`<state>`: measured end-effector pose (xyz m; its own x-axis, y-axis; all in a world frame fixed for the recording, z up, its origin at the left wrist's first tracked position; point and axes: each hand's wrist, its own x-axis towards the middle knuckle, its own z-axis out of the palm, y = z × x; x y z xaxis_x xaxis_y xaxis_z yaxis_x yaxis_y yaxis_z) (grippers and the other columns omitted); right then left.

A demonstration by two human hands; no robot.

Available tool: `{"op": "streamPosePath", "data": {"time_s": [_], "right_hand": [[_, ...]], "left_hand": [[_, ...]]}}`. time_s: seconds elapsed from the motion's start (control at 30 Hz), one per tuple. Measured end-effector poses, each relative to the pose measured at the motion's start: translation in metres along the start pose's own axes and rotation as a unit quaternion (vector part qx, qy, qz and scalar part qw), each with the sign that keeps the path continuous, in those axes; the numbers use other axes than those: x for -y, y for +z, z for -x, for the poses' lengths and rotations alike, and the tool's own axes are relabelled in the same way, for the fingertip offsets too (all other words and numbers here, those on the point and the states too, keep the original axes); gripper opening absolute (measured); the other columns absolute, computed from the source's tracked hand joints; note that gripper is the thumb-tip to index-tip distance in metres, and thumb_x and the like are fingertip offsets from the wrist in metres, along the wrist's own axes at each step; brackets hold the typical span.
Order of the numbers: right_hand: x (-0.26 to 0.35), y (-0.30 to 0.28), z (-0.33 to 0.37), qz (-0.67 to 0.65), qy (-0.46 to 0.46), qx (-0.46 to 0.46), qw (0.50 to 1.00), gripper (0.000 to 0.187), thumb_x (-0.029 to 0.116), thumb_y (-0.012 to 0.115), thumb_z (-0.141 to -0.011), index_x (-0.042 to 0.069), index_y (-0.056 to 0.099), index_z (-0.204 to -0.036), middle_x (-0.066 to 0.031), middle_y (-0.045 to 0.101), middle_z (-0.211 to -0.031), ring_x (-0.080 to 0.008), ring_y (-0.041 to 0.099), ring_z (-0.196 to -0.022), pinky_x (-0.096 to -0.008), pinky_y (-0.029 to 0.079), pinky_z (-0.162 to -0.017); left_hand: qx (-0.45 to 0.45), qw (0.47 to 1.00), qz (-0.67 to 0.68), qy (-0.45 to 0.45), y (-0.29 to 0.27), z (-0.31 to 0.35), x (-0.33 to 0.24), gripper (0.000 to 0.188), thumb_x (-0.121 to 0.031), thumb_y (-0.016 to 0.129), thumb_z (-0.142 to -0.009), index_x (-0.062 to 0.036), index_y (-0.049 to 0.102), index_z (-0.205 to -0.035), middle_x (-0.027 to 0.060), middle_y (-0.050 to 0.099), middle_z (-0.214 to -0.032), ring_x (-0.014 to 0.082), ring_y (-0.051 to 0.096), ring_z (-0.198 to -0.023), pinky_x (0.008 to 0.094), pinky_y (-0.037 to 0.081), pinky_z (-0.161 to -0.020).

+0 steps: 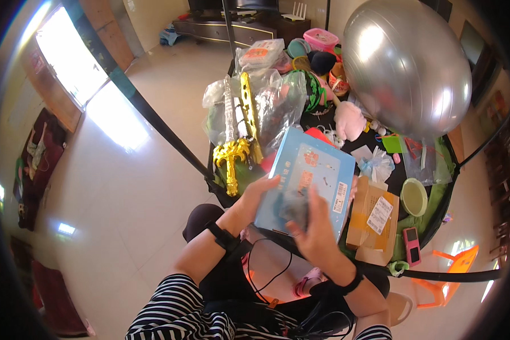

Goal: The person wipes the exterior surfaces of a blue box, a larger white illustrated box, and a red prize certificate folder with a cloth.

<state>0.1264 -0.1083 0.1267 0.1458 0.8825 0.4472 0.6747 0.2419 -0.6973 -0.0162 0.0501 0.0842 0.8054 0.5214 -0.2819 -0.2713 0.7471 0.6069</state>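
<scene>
A light blue flat box (318, 161) with small printed pictures and a white label is tilted up in front of me, above my lap. My left hand (259, 191) is closed on its left edge, with part of the fingers hidden. Over the lower part of the box face is my right hand (317, 232), its thumb and fingers apart but smeared by motion. Beside that thumb lies a blurred dark grey patch (296, 208); whether it is a held thing or a shadow I cannot make out. An open brown cardboard box (374, 218) sits just right of the blue box.
A round black-framed surface holds a gold-and-silver toy sword (230, 144), plastic bags, a pink container (321, 38), a green-yellow dish (413, 197) and a pink device (412, 246). A large silver ball (408, 68) stands at its right. Dark poles (147, 119) rise around it. An orange stool (450, 277) stands right.
</scene>
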Motion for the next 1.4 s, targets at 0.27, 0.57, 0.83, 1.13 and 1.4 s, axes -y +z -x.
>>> {"op": "streamPosePath", "data": {"time_s": [0.27,0.57,0.83,1.13,1.4], "right_hand": [[-0.023,0.010,-0.001,0.237,-0.150,0.054,0.958,0.053,0.015,0.063,-0.085,0.019,0.054,-0.137,-0.0090,0.051,-0.119,-0.0294,0.052,-0.100,-0.0416,0.042,-0.087],[-0.119,-0.037,-0.032,0.317,0.060,-0.149,0.935,0.046,0.009,0.062,-0.089,0.010,0.051,-0.134,-0.0178,0.051,-0.112,-0.0380,0.051,-0.102,-0.0471,0.043,-0.088],[-0.096,-0.025,-0.024,0.261,0.057,-0.171,0.948,0.043,0.007,0.062,-0.090,0.006,0.052,-0.131,-0.0207,0.052,-0.110,-0.0395,0.052,-0.101,-0.0469,0.044,-0.087],[-0.061,-0.007,-0.028,0.200,-0.133,-0.076,0.968,0.048,0.003,0.066,-0.082,0.011,0.057,-0.128,-0.0127,0.051,-0.100,-0.0327,0.054,-0.090,-0.0413,0.046,-0.078],[-0.092,-0.023,-0.041,0.164,-0.001,-0.183,0.969,0.045,0.002,0.065,-0.084,0.009,0.056,-0.127,-0.0157,0.052,-0.105,-0.0357,0.051,-0.096,-0.0437,0.044,-0.083]], "left_hand": [[0.005,0.999,-0.048,0.020,0.009,0.010,-0.001,0.042,-0.027,0.051,-0.101,-0.0025,0.050,-0.135,0.0113,0.061,-0.124,0.0218,0.062,-0.107,0.0362,0.051,-0.094],[-0.019,0.992,-0.120,-0.028,0.013,0.012,0.001,0.050,-0.020,0.054,-0.098,0.0001,0.045,-0.143,0.0091,0.062,-0.125,0.0165,0.063,-0.105,0.0301,0.052,-0.092],[-0.001,0.989,-0.141,-0.035,0.016,0.017,0.002,0.051,-0.016,0.052,-0.098,-0.0014,0.042,-0.145,0.0090,0.061,-0.127,0.0156,0.064,-0.107,0.0309,0.053,-0.090],[0.024,0.978,-0.193,-0.068,0.025,0.014,0.006,0.053,-0.013,0.053,-0.095,-0.0020,0.042,-0.145,0.0086,0.059,-0.128,0.0170,0.061,-0.111,0.0320,0.049,-0.096],[0.070,0.957,-0.264,-0.096,0.026,0.009,0.013,0.059,-0.013,0.053,-0.094,-0.0012,0.036,-0.149,0.0104,0.053,-0.138,0.0192,0.054,-0.122,0.0329,0.043,-0.103]]}}
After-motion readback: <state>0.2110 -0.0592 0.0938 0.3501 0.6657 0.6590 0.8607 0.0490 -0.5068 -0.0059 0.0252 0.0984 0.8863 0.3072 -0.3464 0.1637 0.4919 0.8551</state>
